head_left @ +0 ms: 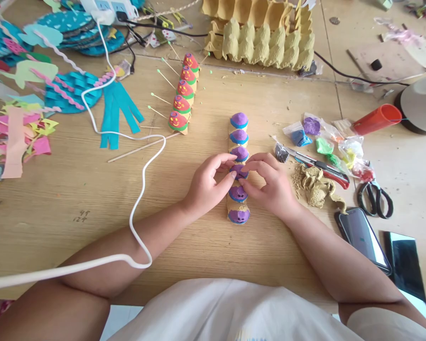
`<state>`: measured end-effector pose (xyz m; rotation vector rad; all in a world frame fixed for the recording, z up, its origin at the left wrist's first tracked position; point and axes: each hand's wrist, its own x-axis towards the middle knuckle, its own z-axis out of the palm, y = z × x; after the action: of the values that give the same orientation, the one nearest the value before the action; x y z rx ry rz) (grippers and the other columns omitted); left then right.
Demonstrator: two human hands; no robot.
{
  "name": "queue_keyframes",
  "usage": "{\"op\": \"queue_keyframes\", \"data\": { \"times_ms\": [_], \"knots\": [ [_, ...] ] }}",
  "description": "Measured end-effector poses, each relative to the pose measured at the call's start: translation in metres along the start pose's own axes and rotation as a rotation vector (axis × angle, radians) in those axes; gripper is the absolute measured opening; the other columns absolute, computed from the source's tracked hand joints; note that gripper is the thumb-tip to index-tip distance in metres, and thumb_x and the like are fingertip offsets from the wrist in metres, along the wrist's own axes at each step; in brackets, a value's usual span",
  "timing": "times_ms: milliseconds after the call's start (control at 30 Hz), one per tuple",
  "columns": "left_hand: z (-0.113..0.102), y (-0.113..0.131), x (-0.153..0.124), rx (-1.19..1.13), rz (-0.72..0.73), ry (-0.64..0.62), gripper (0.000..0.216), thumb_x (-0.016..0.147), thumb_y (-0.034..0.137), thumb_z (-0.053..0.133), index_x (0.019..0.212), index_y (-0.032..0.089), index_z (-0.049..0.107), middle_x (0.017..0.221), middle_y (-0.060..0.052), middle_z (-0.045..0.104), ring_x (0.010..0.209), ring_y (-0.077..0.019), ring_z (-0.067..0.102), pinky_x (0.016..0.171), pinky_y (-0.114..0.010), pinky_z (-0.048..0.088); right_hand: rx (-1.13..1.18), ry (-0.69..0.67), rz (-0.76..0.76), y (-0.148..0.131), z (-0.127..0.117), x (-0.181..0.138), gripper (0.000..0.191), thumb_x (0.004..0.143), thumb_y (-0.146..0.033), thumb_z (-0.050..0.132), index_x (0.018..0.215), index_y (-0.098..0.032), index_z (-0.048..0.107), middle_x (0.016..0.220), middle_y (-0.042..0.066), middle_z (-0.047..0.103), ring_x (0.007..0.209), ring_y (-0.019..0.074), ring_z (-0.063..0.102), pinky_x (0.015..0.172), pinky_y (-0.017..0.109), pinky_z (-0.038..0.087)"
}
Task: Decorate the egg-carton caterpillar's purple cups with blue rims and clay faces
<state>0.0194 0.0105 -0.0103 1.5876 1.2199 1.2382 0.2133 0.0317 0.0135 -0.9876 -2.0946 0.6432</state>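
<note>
A row of egg-carton cups topped with purple and blue clay, a caterpillar figure (239, 136), lies on the wooden table (206, 246) in the middle. My left hand (208, 182) and my right hand (271, 182) meet over its fourth cup, fingers curled and pinching the purple clay cap there. A second caterpillar with red caps and green-tipped sticks (182, 102) lies further back to the left, untouched.
A white cable (142, 189) loops over my left forearm. Bags of coloured clay (323, 142), a utility knife (323, 166), scissors (375, 199), two phones (364, 234), an orange tube (376, 119) lie right. Egg cartons (262, 33) stand behind; paper scraps (17, 132) left.
</note>
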Motion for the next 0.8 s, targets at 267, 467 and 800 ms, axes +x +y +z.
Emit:
{"op": "queue_keyframes", "data": {
  "times_ms": [267,467,800],
  "knots": [
    [-0.0004,-0.0002,-0.0006,-0.005,-0.006,-0.008,0.03,0.095,0.021,0.067,0.124,0.019,0.066,0.115,-0.009,0.075,0.108,-0.0205,0.072,0.1,-0.037,0.058,-0.025,0.014,-0.04,0.0049,0.0031,-0.0013,0.009,0.093,-0.019,0.07,0.099,-0.025,0.07,0.105,0.007,0.067,0.098,0.0217,0.07,0.084,0.038,0.06],
    [-0.0007,0.0007,-0.0002,-0.003,-0.004,-0.008,0.029,0.095,0.02,0.067,0.124,0.019,0.066,0.114,-0.009,0.075,0.106,-0.0196,0.073,0.099,-0.036,0.059,-0.055,0.021,-0.079,0.0071,0.0049,-0.0016,0.009,0.094,-0.016,0.07,0.097,-0.024,0.069,0.103,0.007,0.067,0.096,0.0209,0.07,0.082,0.036,0.06],
    [-0.0008,0.0003,-0.0002,0.005,-0.004,-0.003,0.03,0.093,0.017,0.066,0.123,0.017,0.066,0.113,-0.009,0.075,0.106,-0.0195,0.073,0.098,-0.035,0.059,-0.015,-0.006,-0.054,0.0052,0.0013,-0.0013,0.011,0.09,-0.013,0.069,0.092,-0.023,0.067,0.105,0.007,0.066,0.097,0.0209,0.07,0.084,0.036,0.059]
  ]
}}
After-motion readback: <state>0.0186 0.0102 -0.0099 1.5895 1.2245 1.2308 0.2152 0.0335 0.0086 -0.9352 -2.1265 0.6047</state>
